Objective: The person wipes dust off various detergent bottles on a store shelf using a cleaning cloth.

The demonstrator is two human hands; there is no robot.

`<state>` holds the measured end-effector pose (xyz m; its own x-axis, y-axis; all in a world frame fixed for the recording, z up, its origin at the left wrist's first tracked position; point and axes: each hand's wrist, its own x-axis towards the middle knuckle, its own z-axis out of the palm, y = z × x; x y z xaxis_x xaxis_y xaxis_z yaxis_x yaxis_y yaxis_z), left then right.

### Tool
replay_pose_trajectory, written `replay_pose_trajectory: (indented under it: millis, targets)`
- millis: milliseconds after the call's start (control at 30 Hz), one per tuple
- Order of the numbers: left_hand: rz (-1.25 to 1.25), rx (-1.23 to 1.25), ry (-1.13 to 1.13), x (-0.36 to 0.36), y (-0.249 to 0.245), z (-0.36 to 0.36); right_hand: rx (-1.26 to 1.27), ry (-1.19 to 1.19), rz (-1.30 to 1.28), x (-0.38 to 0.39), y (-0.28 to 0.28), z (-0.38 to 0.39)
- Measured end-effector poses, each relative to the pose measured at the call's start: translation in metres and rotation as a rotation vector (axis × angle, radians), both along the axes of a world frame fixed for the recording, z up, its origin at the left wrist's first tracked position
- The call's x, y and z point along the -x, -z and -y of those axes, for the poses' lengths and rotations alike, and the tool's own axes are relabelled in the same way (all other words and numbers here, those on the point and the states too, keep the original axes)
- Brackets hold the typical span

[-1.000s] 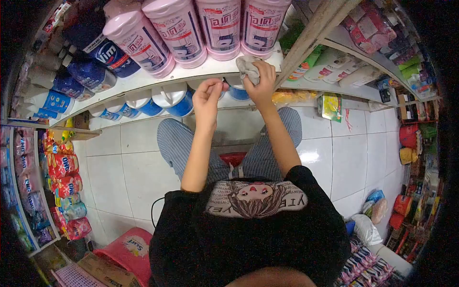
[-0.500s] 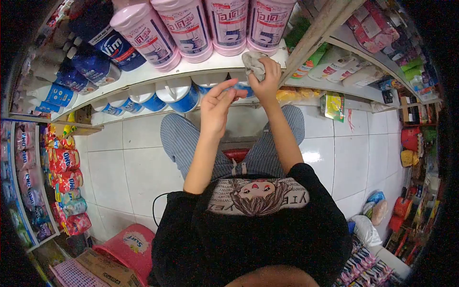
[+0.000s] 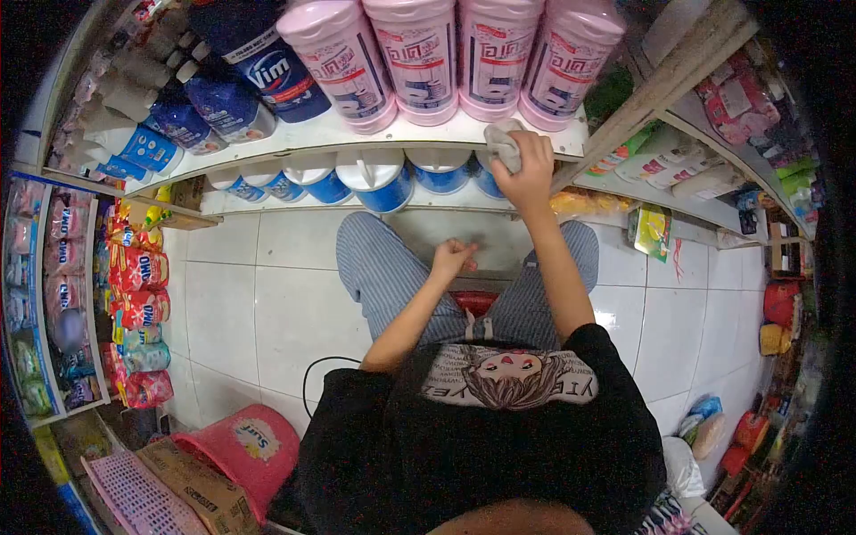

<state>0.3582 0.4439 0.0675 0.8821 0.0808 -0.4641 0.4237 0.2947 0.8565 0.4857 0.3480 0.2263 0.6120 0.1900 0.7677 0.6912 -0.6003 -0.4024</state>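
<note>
My right hand (image 3: 532, 171) is closed on a crumpled grey cloth (image 3: 505, 148), pressed against the front edge of the white shelf (image 3: 392, 135). Just behind the cloth stand several pink bottles (image 3: 419, 62) in a row. My left hand (image 3: 456, 259) hovers low over my lap, between my knees. Its fingers are curled in, and I see nothing in them.
Dark blue Vim bottles (image 3: 276, 71) stand left of the pink ones. White-and-blue tubs (image 3: 376, 183) line the lower shelf. A wooden post (image 3: 655, 94) rises at the right. Behind me at left are a pink Surf bucket (image 3: 254, 455) and a lilac basket (image 3: 134, 495).
My left hand has dropped from near the shelf to my lap, and its spread fingers have curled in. My right hand stays at the shelf edge with the cloth. The view has shifted.
</note>
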Motion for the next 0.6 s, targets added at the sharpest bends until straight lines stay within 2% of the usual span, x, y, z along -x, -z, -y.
replay_pose_trajectory:
  millis: [133,233,300,400,500,600]
  targets:
    - [0.032,-0.029,0.001,-0.012,-0.001,-0.01,0.067,-0.083,0.02,0.008,0.0,-0.026]
    - [-0.091,0.106,-0.08,-0.011,-0.002,-0.007,0.075,-0.13,0.008,0.006,0.001,-0.045]
    - [-0.025,-0.045,0.035,-0.009,-0.013,-0.005,0.088,-0.135,0.035,0.004,0.003,-0.056]
    - [0.028,0.017,0.166,-0.011,0.008,-0.002,0.085,-0.196,0.063,0.003,0.003,-0.071]
    - [0.061,-0.116,0.237,-0.007,0.005,0.0,0.099,-0.262,0.016,0.007,0.004,-0.084]
    - [0.102,-0.12,0.185,-0.01,0.007,-0.002,0.145,-0.305,0.005,0.01,0.003,-0.097]
